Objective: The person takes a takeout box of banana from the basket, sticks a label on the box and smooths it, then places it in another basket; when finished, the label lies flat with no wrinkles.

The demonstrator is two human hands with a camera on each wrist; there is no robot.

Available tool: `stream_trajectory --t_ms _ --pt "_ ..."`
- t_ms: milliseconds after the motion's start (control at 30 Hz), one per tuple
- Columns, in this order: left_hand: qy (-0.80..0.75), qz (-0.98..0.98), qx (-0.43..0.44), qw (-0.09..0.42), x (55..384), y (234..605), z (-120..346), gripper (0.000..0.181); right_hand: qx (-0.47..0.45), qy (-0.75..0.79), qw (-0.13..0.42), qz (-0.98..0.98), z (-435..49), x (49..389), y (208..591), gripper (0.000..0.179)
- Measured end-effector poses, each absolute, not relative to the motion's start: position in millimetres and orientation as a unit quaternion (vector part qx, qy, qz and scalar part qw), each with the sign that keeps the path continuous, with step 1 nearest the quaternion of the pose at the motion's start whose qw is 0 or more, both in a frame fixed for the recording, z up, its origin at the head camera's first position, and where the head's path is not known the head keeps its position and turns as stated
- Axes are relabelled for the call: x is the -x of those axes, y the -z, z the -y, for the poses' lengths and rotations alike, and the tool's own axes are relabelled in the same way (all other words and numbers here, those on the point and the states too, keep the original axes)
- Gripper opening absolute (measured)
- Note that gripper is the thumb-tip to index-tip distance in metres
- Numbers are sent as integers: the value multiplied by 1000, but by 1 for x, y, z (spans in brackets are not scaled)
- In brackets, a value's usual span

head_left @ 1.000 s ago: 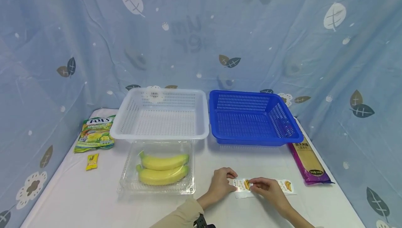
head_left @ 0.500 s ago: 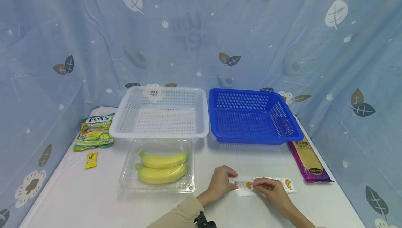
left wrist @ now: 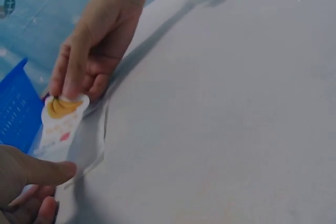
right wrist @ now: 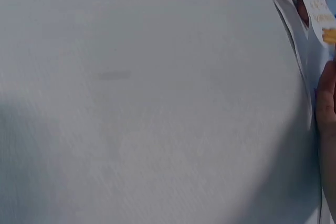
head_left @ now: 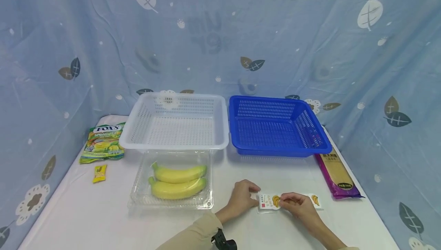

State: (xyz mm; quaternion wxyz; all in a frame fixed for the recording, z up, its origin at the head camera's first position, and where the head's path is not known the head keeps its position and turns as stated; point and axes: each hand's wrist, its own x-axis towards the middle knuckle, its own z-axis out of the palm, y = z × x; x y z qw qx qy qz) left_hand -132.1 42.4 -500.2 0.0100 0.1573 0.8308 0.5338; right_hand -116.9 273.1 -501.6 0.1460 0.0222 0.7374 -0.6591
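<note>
A white label sticker [head_left: 268, 201] with a banana picture stands partly lifted over its pale backing strip [head_left: 267, 211]. My right hand [head_left: 304, 209] pinches the sticker by its banana end; in the left wrist view, thumb and fingertips of the right hand [left wrist: 94, 51] meet at the banana picture [left wrist: 63, 107]. My left hand [head_left: 241, 199] holds the left end of the backing strip, its thumb [left wrist: 55, 173] right at the strip's edge and its other fingers curled. Farther right, beyond the right hand, a second banana label [head_left: 315, 200] shows on the strip.
Left of the hands lies a clear plastic box [head_left: 138, 198] holding two bananas [head_left: 179, 188]. White [head_left: 173, 146] and blue [head_left: 275, 152] baskets stand behind. A noodle packet [head_left: 339, 177] lies right; a FOX'S candy bag [head_left: 103, 142] and small yellow sachet [head_left: 100, 174] lie left.
The right hand has drawn slightly right with the sticker, whose banana picture has shifted right and whose near end has tilted up off the backing. The left hand stays almost where it was.
</note>
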Motion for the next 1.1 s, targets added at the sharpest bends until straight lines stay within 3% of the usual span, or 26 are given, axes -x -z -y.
stream_trajectory --t_ms 133,300,667,933,1100 --pt "-549 -819 -166 -20 132 504 -45 47 -27 608 86 -789 -260 117 502 23" --pt "-539 -819 -196 -35 130 502 -46 60 -49 571 39 -819 -248 119 500 19" --pt "-537 -822 -186 15 129 502 -44 66 -45 563 17 -825 -243 120 503 14" --pt "-447 -877 -173 -25 131 505 -49 62 49 619 17 -784 -256 116 513 10" --pt "-424 -890 -163 -26 131 503 -50 61 23 670 60 -740 -267 113 507 9"
